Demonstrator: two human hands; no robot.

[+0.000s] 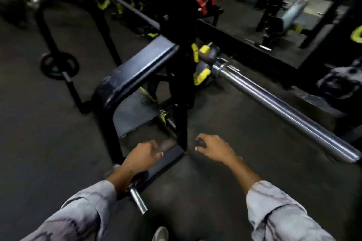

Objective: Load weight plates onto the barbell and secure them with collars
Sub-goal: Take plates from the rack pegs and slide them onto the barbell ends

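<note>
Barbell sleeve [284, 109]: bare, long axis run up-left from its near end. Right hand [212, 148] was held nearer it, empty, fingers spread; left hand [145, 154], half-curled, empty, lay farther.

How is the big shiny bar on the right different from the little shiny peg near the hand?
The big bar is long and thick, running from the rack out past the right hand; the little peg is short and thin, beside the left forearm. The big bar sits raised on the rack; the little peg juts out low near the floor. Both are bare, shiny metal with no plates on them.
</note>
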